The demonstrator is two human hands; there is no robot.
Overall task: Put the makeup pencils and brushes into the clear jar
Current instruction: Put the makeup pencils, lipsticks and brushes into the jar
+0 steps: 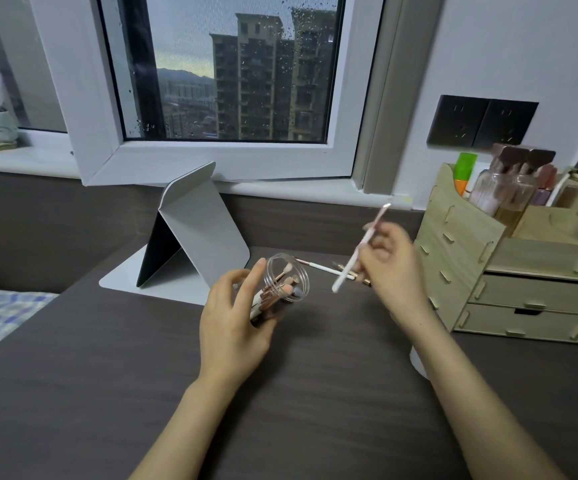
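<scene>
My left hand [234,320] grips the clear jar [286,277] and tilts its open mouth up and to the right. Several brushes with white and rose-gold handles stand inside it. My right hand [393,268] pinches a white-handled makeup brush [358,251], blurred, held slanted in the air just right of the jar mouth. On the dark desk behind, between the jar and my right hand, lies another white brush [318,267] with at least one more piece partly hidden by my fingers.
A folded grey stand [197,230] sits behind the jar on the left. A wooden drawer organiser [509,268] with bottles fills the right side. A white round object [417,362] peeks out under my right forearm. A window and sill run along the back.
</scene>
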